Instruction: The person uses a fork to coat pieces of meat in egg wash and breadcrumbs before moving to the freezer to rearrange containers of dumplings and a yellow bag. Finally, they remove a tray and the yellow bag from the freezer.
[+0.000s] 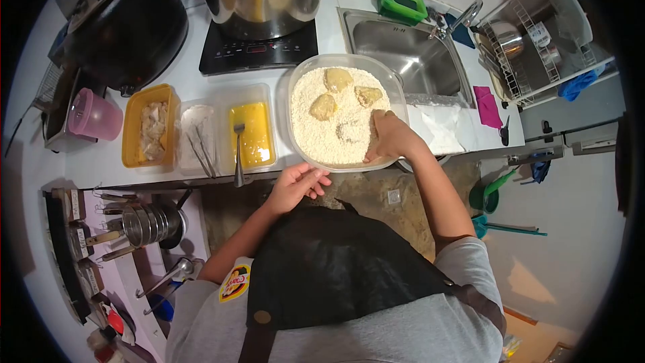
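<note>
A clear plastic tub (pixel 293 104) full of pale breadcrumbs (pixel 322 138) stands at the counter's front edge. Three coated pieces of food, one of them a rounded piece (pixel 324 107), lie on the crumbs, and a crumb-covered lump (pixel 348 132) shows near the middle. My right hand (pixel 393 136) reaches into the tub's right side, thumb and fingers apart, fingertips partly sunk in the crumbs. At the tub's front rim is my left hand (pixel 295 188), its fingers loosely bent and apart; the fingertips seem to touch the rim.
Left of the tub stand a container of beaten egg (pixel 259 136) with a fork (pixel 238 154), a flour container (pixel 195 121) with tongs (pixel 201 151), and a yellow box (pixel 127 144) of raw meat pieces. Behind are a steel pot (pixel 262 3) on an induction cooker (pixel 259 50) and a sink (pixel 430 67).
</note>
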Available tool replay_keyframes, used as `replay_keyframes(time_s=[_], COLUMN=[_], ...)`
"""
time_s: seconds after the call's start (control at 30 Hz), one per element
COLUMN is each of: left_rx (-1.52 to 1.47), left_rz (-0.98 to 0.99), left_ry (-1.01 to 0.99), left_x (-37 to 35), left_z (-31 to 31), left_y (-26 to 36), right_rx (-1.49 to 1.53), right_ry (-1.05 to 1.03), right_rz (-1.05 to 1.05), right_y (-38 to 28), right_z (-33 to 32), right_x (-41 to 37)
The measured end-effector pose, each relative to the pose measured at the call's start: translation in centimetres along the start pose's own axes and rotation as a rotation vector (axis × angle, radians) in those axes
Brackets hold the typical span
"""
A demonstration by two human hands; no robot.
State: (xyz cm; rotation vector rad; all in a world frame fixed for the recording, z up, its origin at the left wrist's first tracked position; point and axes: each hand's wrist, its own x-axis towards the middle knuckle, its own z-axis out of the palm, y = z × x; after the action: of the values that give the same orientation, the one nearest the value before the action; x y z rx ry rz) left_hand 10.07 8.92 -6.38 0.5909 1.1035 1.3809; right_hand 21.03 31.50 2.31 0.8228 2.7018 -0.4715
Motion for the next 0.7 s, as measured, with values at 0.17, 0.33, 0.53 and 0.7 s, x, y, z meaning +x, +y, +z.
replay_keyframes(time_s=[0.17,0.33,0.53,0.7], left_rx=[0.067,0.225,0.187,0.151], left_rz=[-0.012,-0.051,-0.262,-0.443], left_ry=[-0.03,-0.166,-0.02,0.366], left_x=[-0.7,-1.3,-4.0,-7.6], left_z=[-0.1,-3.3,-7.9,-13.6], left_y=[-0.4,-5.1,-10.3,-17.0], right_rx=[-0.002,0.333,0.229,-0.036], right_ry=[-0.132,0.044,0.028,-0.12], right_rz=[0.023,-0.113,-0.092,0.005], right_y=[0.8,-1.8,-0.2,-0.7], right_z=[-0.5,-4.5,-4.1,-1.1], right_x=[1.0,-0.8,-0.6,0.0])
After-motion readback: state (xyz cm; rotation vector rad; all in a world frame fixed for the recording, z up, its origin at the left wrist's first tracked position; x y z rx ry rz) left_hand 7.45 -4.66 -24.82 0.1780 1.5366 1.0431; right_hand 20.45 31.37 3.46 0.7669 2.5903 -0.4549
